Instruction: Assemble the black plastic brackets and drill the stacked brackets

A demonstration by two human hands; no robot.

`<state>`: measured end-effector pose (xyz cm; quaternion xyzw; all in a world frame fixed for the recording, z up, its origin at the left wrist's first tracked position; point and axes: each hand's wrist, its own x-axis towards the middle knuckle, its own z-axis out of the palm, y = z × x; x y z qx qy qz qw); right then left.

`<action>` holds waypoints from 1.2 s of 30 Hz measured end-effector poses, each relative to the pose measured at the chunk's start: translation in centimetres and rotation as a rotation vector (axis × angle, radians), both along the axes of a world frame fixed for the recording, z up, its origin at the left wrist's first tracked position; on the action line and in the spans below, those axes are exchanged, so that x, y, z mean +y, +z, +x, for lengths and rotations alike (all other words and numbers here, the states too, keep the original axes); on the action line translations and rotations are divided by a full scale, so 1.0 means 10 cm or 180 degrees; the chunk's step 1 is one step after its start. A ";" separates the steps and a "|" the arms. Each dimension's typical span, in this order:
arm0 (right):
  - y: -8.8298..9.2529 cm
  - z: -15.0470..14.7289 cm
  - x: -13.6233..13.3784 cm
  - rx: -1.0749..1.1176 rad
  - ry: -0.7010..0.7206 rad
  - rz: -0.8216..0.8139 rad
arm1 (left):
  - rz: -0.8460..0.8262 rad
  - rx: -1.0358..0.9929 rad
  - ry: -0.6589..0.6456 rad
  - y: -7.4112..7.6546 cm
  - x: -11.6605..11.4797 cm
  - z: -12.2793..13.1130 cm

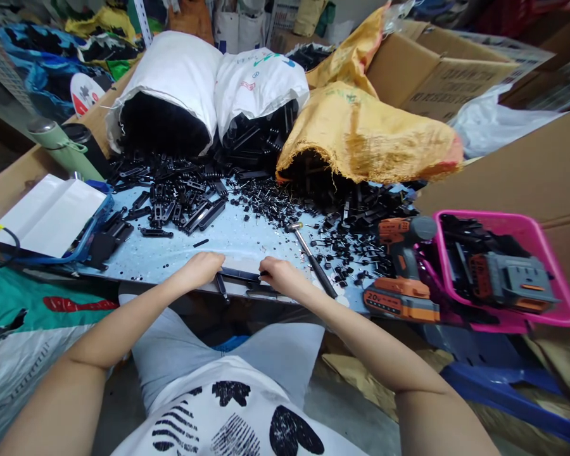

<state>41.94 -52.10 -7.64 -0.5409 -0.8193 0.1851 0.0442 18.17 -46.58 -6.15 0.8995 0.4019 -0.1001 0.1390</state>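
Observation:
At the front edge of the blue tabletop (261,244), a long black plastic piece (241,273) spans between my two hands. My left hand (202,267) has its fingers closed around the left end, and a short dark part (222,289) hangs below those fingers. The right end is pinched by my right hand (280,276), whose fingertips partly cover it. Just right of that hand lies a hammer (310,256) with a metal head and black handle. A small black strip (201,242) rests on the table beyond my left hand.
Loose black plastic parts (168,202) and small pins (270,199) pile up before two white sacks (171,76) and a yellow sack (370,133). At right stand an orange cordless drill (401,269) and a pink basket (563,285). A blue tray (83,250) holds white paper at left.

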 end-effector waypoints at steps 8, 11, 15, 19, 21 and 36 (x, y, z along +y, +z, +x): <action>-0.01 0.01 -0.13 -0.0120 0.0398 0.0253 | 0.0198 -0.0683 0.0848 -0.24 -0.22 -0.15; -0.08 -0.15 -0.15 0.0299 0.0433 0.0727 | 0.0261 -0.0491 0.1332 -0.35 -0.48 -0.14; -0.29 -0.59 -0.09 0.0597 0.0529 0.1028 | -0.0097 -0.0141 0.1517 -0.48 -0.78 0.04; -0.54 -0.76 -0.03 0.1044 0.0535 0.0892 | 0.0049 -0.0208 0.1932 -0.55 -0.90 0.25; -0.61 -0.74 -0.03 0.1169 0.0489 0.0802 | 0.0129 -0.0231 0.2152 -0.56 -0.90 0.28; -0.48 -0.22 -0.39 0.0641 0.0348 0.1405 | 0.1064 -0.1114 0.0235 -0.69 -0.70 0.12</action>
